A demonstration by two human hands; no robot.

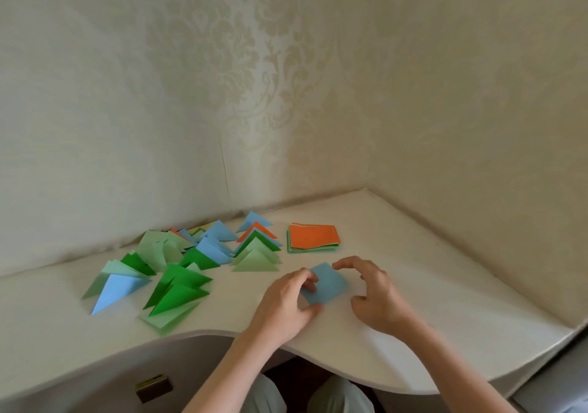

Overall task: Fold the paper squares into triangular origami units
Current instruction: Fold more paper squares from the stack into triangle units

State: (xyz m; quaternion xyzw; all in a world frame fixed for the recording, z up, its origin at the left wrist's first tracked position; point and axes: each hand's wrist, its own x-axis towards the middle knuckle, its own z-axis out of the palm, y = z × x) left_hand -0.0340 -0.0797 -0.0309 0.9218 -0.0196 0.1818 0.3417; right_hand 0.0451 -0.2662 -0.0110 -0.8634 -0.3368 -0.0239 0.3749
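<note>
Item: blue paper square (326, 283), unfolded, flat on the white desk (413, 285) near its curved front edge, turned so its corners point away from you, toward you, left and right, like a diamond

Your left hand (286, 304): on the square's left corner; curled fingers rest on the top face and the thumb sits at the near-left edge, so the corner looks pinched, though how firm the hold is cannot be read

Your right hand (370, 291): just right of the square, arched, fingers and thumb apart and holding nothing; the forefinger tip hangs at the far-right edge, contact uncertain

Governing relation: the square lies between your two hands, left hand on it, right hand beside it. Its diagonals run front-to-back and left-to-right across the desk. A triangle likely comes from bringing one corner onto the opposite one, and your left hand already has the left corner, with the free right corner nearest your right hand

Also on the desk: stack of unfolded squares (313, 237), orange on top, green beneath, further back toward the wall corner, apart from the work; folded triangles (178, 272) in green, pale green, blue and orange, spread across the left half up to the back edge

Progress, as judged: many units done, a stack remaining, this one not yet creased
</note>
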